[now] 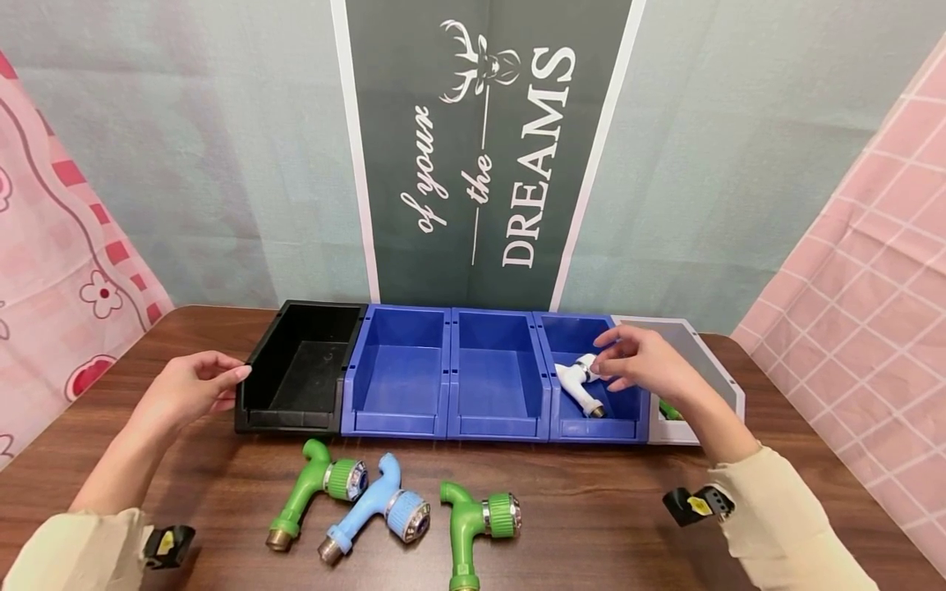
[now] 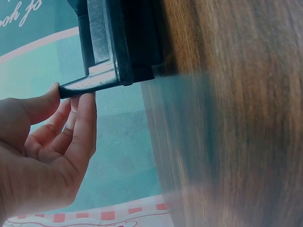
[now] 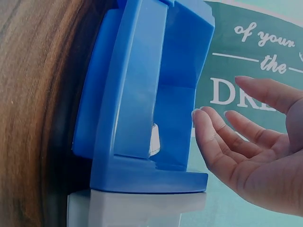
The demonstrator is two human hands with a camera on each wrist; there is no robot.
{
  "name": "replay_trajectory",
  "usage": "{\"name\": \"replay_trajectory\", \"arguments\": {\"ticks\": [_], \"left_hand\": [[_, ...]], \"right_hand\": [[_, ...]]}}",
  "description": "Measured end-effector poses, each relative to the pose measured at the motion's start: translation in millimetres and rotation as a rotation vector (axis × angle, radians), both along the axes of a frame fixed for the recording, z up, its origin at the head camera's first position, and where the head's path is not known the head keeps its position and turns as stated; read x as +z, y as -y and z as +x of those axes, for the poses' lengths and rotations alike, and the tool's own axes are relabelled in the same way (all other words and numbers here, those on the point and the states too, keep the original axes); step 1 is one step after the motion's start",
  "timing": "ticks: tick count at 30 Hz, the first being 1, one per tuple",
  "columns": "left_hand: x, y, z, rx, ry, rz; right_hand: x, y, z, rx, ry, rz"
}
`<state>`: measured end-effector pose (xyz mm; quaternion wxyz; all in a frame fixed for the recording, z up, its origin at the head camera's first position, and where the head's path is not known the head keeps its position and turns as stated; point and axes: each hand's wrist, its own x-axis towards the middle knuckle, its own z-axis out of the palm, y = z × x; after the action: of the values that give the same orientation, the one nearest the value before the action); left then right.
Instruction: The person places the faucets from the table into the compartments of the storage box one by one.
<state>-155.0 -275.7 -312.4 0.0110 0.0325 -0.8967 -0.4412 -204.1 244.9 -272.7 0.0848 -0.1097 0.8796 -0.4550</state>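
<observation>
My left hand [image 1: 188, 390] is at the outer side of the black bin [image 1: 290, 423], and in the left wrist view its thumb and fingers pinch the bin's rim [image 2: 90, 84]. Over the rightmost blue bin [image 1: 599, 431] hovers my right hand [image 1: 641, 359], fingers loosely bent and apart, holding nothing in the right wrist view. Inside that bin a white faucet [image 1: 572, 382] lies tilted, its brass threaded end toward the front. From the right wrist only a sliver of the white faucet [image 3: 154, 140] shows.
Two more blue bins [image 1: 395, 425] [image 1: 497, 427] stand between. A grey bin [image 1: 727, 392] at the right end holds something green, partly hidden by my forearm. On the table lie a green faucet [image 1: 299, 497], a light blue faucet [image 1: 369, 505] and another green faucet [image 1: 464, 529].
</observation>
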Motion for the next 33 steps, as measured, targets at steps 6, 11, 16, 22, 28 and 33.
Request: {"name": "replay_trajectory", "arguments": {"ticks": [6,11,16,22,28,33], "left_hand": [[0.2,-0.4,0.1,0.0,0.004,-0.004],[-1.1,1.2,-0.7,-0.001,0.0,-0.009],[-2.7,1.7,-2.5,0.022,-0.001,0.008],[-0.6,1.8,-1.0,-0.006,-0.012,-0.003],[-0.9,2.0,-1.1,-0.009,-0.015,-0.003],[-1.3,2.6,-0.6,-0.01,-0.015,-0.003]], "right_hand": [[-0.2,1.3,6.8,0.019,-0.002,0.0],[-0.2,4.3,13.6,0.057,-0.009,-0.028],[0.1,10.5,19.2,0.097,-0.01,-0.068],[0.9,19.9,25.9,0.125,0.009,-0.075],[-2.1,27.2,29.8,0.16,0.019,-0.097],[-5.2,33.2,33.4,0.206,0.039,-0.13]]}}
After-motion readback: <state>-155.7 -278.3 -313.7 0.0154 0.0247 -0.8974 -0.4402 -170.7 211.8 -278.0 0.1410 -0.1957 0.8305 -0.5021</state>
